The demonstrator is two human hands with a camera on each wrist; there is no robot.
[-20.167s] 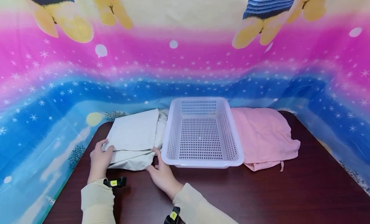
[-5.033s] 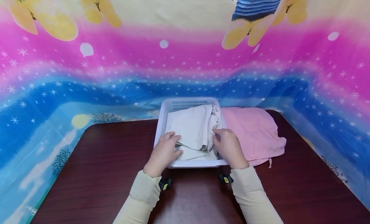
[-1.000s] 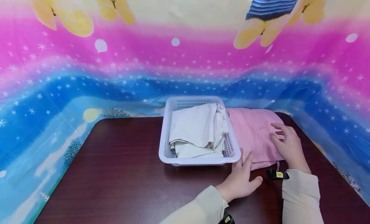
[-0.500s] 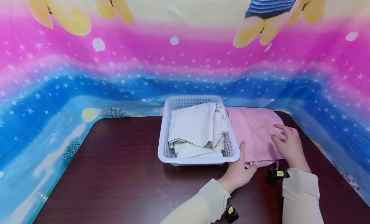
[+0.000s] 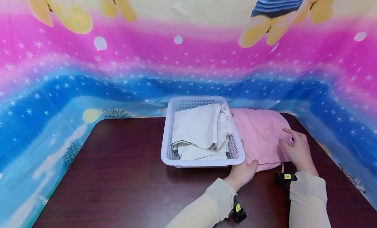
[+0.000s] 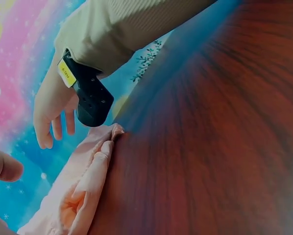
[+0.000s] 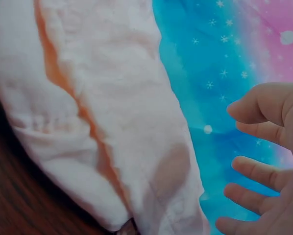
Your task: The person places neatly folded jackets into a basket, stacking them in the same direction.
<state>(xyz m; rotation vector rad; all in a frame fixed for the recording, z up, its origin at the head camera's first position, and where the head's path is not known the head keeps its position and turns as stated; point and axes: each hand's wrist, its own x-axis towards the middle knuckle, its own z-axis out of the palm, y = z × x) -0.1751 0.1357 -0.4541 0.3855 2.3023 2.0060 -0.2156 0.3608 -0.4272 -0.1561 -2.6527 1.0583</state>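
Observation:
A folded pink cloth [image 5: 260, 133] with a short cord at its front edge lies on the table, right of the white plastic basket [image 5: 203, 163]. Inside the basket rests a folded off-white cloth [image 5: 195, 126]. My left hand [image 5: 242, 172] reaches in between the basket's front right corner and the pink cloth, thumb spread from the fingers; the basket rim hides most of its fingers. Over the pink cloth's right edge is my right hand [image 5: 298, 151]. The right wrist view shows its fingers [image 7: 256, 198] loosely bent and apart, with nothing in them.
The dark wooden table [image 5: 117, 175] extends left of the basket and along the front. A patterned curtain [image 5: 141, 74] closes off the back and both sides. Each wrist wears a black camera, such as the right one [image 5: 285, 177].
Over twenty seconds, the off-white cloth has gone from the table's left into the basket. In the last second my left hand slid forward beside the basket; my right hand shifted slightly right.

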